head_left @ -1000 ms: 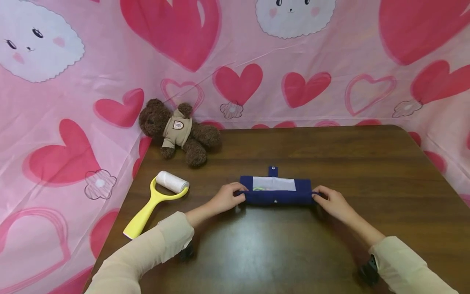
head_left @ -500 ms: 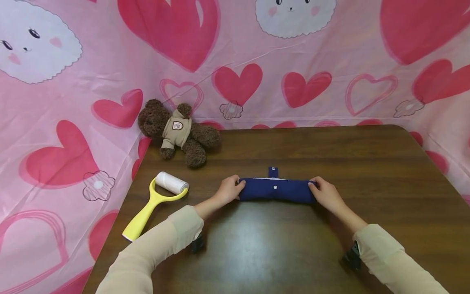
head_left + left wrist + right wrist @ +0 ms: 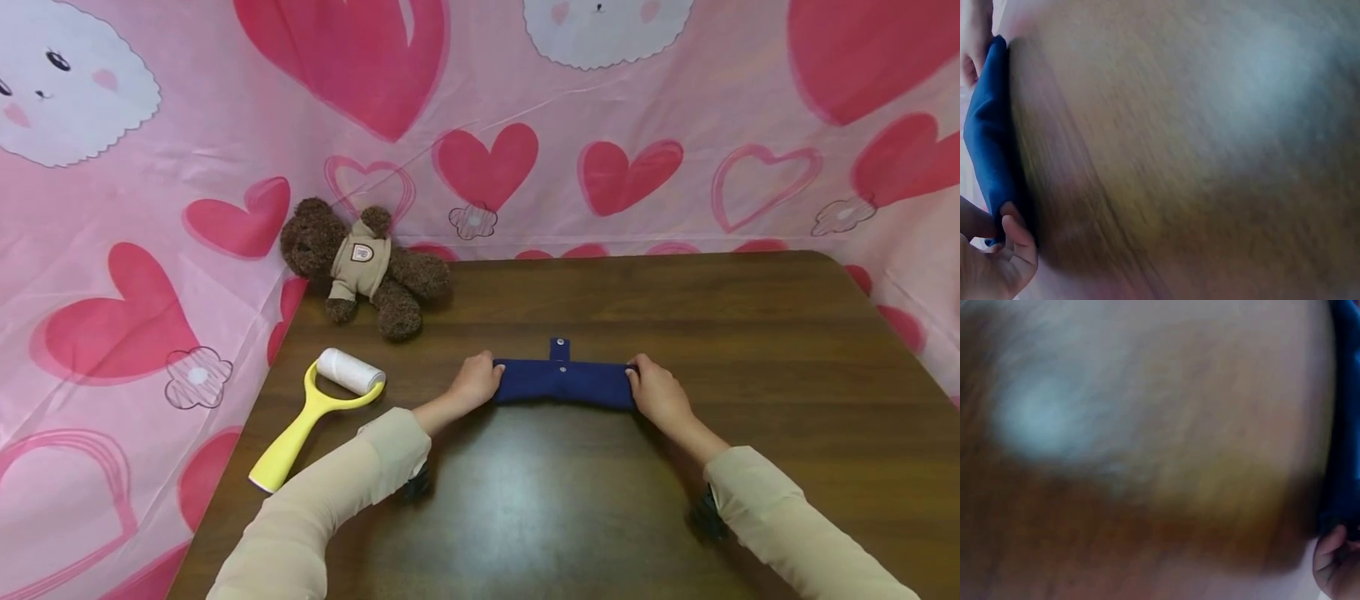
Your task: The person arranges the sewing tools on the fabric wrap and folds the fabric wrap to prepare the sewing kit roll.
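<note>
A navy fabric case [image 3: 566, 387], folded into a narrow strip, lies across the middle of the table with a metal snap near its far edge. Beyond it sticks out a short strap [image 3: 559, 350] with another snap. My left hand [image 3: 477, 382] grips the left end of the case, and my right hand [image 3: 663, 395] grips its right end, thumbs on the near face. In the left wrist view, curled fingers [image 3: 1021, 240] hold a corner of the blue cloth. The right wrist view catches only part of my right hand [image 3: 1339, 565] at the cloth's end.
Left on the table lies a lint roller [image 3: 322, 408] with a yellow handle and white roll. Behind it a brown teddy bear [image 3: 363, 265] in a beige top lies on its side. A pink heart-print cloth [image 3: 555, 100] hangs along the back and left of the table [image 3: 735, 317].
Both hands have folded the near part of the case away from me, covering the white inner panel. Its front snap has moved up close to the strap. Roller and bear stay put.
</note>
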{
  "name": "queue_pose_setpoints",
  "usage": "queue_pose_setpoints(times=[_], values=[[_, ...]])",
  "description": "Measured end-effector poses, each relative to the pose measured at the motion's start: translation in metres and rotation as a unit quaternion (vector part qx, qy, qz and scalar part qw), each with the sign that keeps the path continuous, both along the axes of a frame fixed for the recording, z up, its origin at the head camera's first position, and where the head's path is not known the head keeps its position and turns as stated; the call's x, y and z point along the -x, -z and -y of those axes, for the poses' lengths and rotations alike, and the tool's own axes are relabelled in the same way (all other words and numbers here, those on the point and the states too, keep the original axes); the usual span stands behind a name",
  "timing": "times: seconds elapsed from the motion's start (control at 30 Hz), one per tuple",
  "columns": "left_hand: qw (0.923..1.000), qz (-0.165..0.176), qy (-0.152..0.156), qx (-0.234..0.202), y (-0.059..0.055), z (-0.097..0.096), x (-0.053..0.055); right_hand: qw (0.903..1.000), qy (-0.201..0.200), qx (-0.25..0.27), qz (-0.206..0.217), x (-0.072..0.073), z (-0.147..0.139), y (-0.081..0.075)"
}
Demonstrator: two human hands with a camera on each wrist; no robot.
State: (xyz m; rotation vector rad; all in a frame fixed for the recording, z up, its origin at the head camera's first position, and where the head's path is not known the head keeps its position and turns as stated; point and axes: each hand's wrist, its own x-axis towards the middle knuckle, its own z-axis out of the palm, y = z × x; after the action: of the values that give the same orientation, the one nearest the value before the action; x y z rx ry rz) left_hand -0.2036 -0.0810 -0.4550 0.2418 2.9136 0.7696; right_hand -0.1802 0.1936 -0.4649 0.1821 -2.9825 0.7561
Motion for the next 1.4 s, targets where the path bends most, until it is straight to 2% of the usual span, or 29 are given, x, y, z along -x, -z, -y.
queue_pose_setpoints(times=[0.13,0.23,0.3,0.37,0.43,0.5,0.57,0.63,0.73,0.8,0.87,0.97,1.03,1.1,1.17,1.27,1.33,1.4], values=[[0.9988,-0.017,0.024,0.04,-0.001,-0.004,0.002,0.9975,-0.015,-0.038,-0.058,-0.002,0.0,0.001],[0.9931,-0.055,0.059,0.085,-0.001,-0.007,0.002,0.9932,-0.026,-0.07,-0.09,-0.003,-0.001,0.001],[0.9866,-0.084,0.083,0.113,0.001,-0.008,0.003,0.9887,-0.037,-0.095,-0.11,-0.004,-0.003,0.002],[0.9799,-0.108,0.101,0.135,0.001,-0.009,0.004,0.981,-0.048,-0.122,-0.144,-0.003,-0.005,0.003],[0.9776,-0.119,0.105,0.138,0.002,-0.01,0.006,0.9705,-0.058,-0.137,-0.19,0.0,-0.006,0.004],[0.9769,-0.13,0.101,0.136,0.001,-0.009,0.009,0.9584,-0.075,-0.135,-0.24,0.006,-0.007,0.005],[0.9751,-0.149,0.109,0.123,0.001,-0.009,0.012,0.9491,-0.109,-0.114,-0.273,0.011,-0.007,0.005],[0.969,-0.174,0.142,0.104,0.001,-0.008,0.014,0.942,-0.161,-0.087,-0.282,0.015,-0.006,0.005],[0.9494,-0.214,0.212,0.087,0.003,-0.007,0.016,0.9336,-0.237,-0.058,-0.263,0.014,-0.006,0.005],[0.9387,-0.23,0.243,0.081,0.004,-0.006,0.015,0.9343,-0.259,-0.044,-0.241,0.011,-0.005,0.002],[0.9339,-0.237,0.254,0.084,0.004,-0.006,0.015,0.9394,-0.261,-0.034,-0.22,0.007,-0.003,-0.001],[0.9371,-0.216,0.257,0.095,-0.001,-0.007,0.016,0.9462,-0.256,-0.037,-0.195,0.001,0.005,-0.008],[0.9418,-0.189,0.258,0.104,-0.006,-0.011,0.019,0.9456,-0.259,-0.061,-0.188,-0.002,0.011,-0.01],[0.9489,-0.163,0.245,0.114,-0.011,-0.015,0.024,0.9391,-0.269,-0.097,-0.19,-0.004,0.017,-0.011],[0.9594,-0.141,0.22,0.106,-0.016,-0.021,0.031,0.9299,-0.28,-0.131,-0.2,-0.005,0.021,-0.011],[0.9711,-0.116,0.191,0.084,-0.023,-0.033,0.041,0.9208,-0.293,-0.143,-0.215,-0.006,0.025,-0.009],[0.9746,-0.091,0.191,0.073,-0.025,-0.042,0.048,0.9193,-0.298,-0.134,-0.219,-0.006,0.027,-0.008],[0.9737,-0.062,0.203,0.082,-0.027,-0.05,0.054,0.9184,-0.301,-0.125,-0.224,-0.006,0.029,-0.007]])
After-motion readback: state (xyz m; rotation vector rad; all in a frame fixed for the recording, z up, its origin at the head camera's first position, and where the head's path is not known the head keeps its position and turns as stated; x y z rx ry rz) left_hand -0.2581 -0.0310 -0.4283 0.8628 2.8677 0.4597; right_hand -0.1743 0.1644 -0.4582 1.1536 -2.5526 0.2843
